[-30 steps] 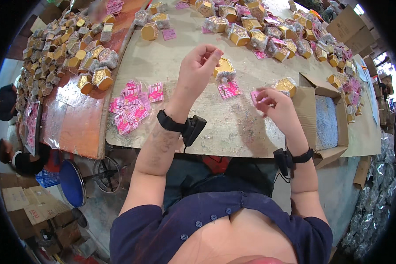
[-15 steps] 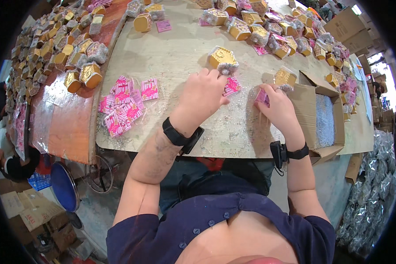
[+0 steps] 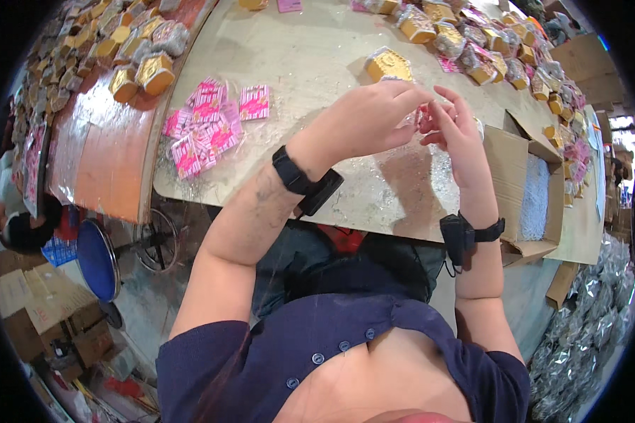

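Above the pale tabletop (image 3: 303, 63), our left hand (image 3: 367, 120) and right hand (image 3: 466, 144) come together, their curled fingertips overlapping in view. A small pinkish bit (image 3: 423, 118) shows among the fingers, but we cannot tell whether either grip is closed on it. Just beyond our left hand lies a gold piece (image 3: 389, 65), its near end hidden by the hand. To the left we have a loose pile of pink cards (image 3: 208, 130), with a single pink card (image 3: 254, 102) just beside it. Right of our right hand stands an open cardboard box (image 3: 506, 166) with pale bluish filling (image 3: 535, 197). Farther off, at the upper right, we see wrapped gold pieces (image 3: 480, 67) heaped together
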{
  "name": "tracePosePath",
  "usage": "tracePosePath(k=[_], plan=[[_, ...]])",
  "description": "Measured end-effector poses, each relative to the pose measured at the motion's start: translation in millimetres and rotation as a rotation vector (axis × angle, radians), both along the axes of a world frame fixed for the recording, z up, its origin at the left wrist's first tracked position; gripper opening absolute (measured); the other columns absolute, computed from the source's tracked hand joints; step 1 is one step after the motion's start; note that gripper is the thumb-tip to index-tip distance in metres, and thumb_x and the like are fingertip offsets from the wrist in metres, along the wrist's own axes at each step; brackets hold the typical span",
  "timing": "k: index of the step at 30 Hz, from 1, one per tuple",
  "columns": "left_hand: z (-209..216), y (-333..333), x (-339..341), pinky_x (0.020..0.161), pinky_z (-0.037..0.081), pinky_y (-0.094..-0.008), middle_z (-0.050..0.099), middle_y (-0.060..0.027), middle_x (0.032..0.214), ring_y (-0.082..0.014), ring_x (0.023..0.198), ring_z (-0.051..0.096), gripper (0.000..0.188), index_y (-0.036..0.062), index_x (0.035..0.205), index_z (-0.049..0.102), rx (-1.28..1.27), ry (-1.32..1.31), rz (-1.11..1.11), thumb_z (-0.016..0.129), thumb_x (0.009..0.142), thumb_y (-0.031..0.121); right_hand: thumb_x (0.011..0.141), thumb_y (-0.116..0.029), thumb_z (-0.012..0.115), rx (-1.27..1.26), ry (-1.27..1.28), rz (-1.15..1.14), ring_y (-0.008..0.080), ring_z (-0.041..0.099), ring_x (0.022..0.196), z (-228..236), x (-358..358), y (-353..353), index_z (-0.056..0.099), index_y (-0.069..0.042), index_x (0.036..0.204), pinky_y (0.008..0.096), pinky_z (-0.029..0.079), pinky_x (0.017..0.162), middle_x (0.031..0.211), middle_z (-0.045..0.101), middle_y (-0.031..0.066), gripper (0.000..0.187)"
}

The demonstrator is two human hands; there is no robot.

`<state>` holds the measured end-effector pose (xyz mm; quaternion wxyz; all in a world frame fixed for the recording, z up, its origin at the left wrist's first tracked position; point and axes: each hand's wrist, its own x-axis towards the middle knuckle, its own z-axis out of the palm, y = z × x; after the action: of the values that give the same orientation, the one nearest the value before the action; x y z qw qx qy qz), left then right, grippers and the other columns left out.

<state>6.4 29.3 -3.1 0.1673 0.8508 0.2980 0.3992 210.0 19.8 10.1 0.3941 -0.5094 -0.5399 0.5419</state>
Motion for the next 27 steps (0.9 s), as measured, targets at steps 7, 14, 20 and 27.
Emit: tracePosePath(k=[7,14,20,27], plan=[[7,-7,-4,0.094,0.053,-0.0384,0.063,-0.0144,0.124,-0.029,0.112,0.064,0.053,0.0061,0.13,0.05,-0.127,-0.187,-0.055,0.073,0.084,0.018,0.1,-0.021,0.059,-0.078,0.177,0.072,0.0129,0.063,0.09,6,-3,-10,0.042,-0.005,0.142,0.028,0.054,0.073,0.106,0.063,0.0068,0.048],[4,-7,0,0.103,0.051,-0.0395,0.057,-0.0165,0.131,-0.0264,0.12,0.061,0.061,0.0054,0.137,0.046,-0.231,-0.279,-0.166,0.076,0.085,0.016,0.101,-0.021,0.058,-0.14,0.419,0.156,0.0105,0.063,0.085,4,5,-9,0.043,-0.003,0.142,0.0262,0.054,0.072,0.105,0.064,0.005,0.047],[7,-7,2,0.1,0.052,-0.0389,0.058,-0.0136,0.132,-0.0255,0.117,0.062,0.064,0.0073,0.139,0.048,-0.29,-0.272,-0.195,0.078,0.084,0.016,0.101,-0.025,0.058,-0.2,0.504,0.238,0.0101,0.064,0.083,7,12,-8,0.044,-0.001,0.14,0.0257,0.054,0.068,0.108,0.065,0.0068,0.048],[12,1,0,0.096,0.05,-0.041,0.058,-0.0135,0.134,-0.0301,0.112,0.062,0.062,0.0114,0.131,0.059,-0.08,-0.229,-0.13,0.083,0.075,0.02,0.1,-0.031,0.06,-0.195,0.346,0.286,0.0101,0.063,0.079,31,3,0,0.05,-0.005,0.134,0.0237,0.052,0.064,0.107,0.066,0.0054,0.045]])
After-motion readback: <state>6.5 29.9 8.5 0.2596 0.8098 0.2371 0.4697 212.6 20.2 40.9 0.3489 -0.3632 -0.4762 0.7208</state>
